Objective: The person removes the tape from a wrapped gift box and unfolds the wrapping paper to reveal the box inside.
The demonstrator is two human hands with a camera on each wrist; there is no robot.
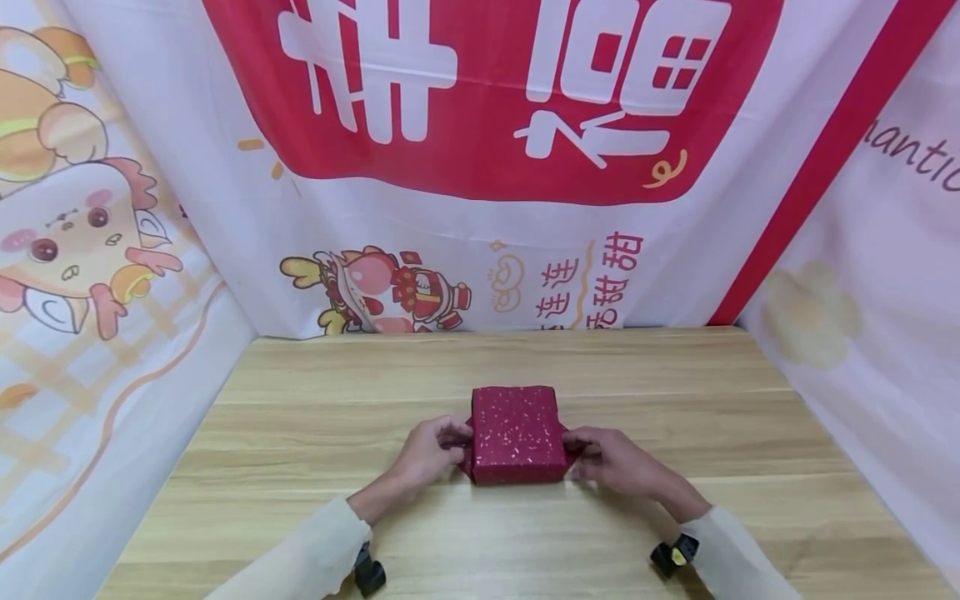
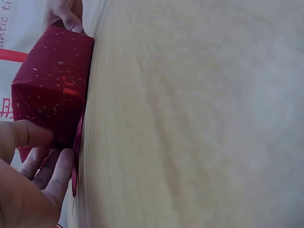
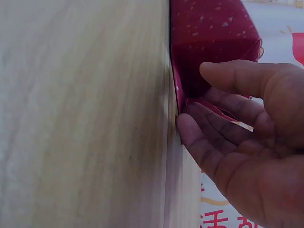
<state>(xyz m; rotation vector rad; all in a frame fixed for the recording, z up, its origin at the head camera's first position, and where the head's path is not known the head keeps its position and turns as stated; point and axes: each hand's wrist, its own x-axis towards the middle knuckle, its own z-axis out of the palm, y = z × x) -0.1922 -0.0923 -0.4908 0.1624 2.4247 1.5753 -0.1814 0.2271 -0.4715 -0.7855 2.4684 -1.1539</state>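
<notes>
A box wrapped in dark red paper with pale flecks [image 1: 517,429] sits on the wooden table, top face up. Loose paper flaps stick out at both its ends. At the left end is my left hand [image 1: 435,450]; in the left wrist view its thumb [image 2: 35,134] lies by the box's end face and its fingers touch the end paper near a low flap [image 2: 77,161]. My right hand [image 1: 618,458] is at the right end. In the right wrist view its thumb [image 3: 232,76] is held apart from the fingers, which touch the folded flap [image 3: 178,92].
The wooden table [image 1: 360,375] extends around the box on all sides. Behind it hangs a white cloth with red and white lettering [image 1: 480,183], and printed cloths [image 1: 67,400] line both sides. Dark wrist devices [image 1: 369,571] are strapped at the sleeves.
</notes>
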